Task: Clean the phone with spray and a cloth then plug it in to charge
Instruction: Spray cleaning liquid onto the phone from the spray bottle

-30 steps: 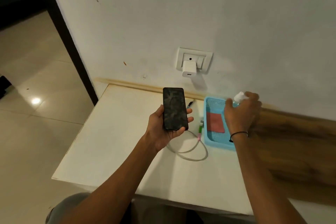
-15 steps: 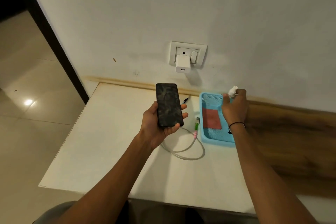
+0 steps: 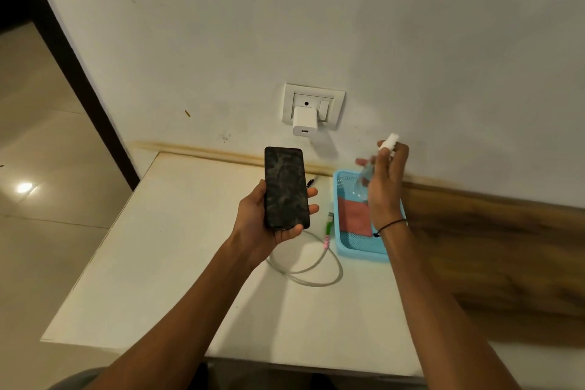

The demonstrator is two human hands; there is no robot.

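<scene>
Right hand (image 3: 384, 190) around spray bottle (image 3: 367, 176)

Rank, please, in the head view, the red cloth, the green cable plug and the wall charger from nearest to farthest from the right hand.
From the right hand:
1. Red cloth, in the blue tray just beside its wrist.
2. Green cable plug, on the table left of the tray.
3. Wall charger, up in the socket.

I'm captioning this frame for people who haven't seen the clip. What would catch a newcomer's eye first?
The smudged black phone held up in the left hand at centre stands out first. To its right, the right hand lifts a clear spray bottle above the light blue mesh tray. A white charger block sits in the wall socket above.
</scene>
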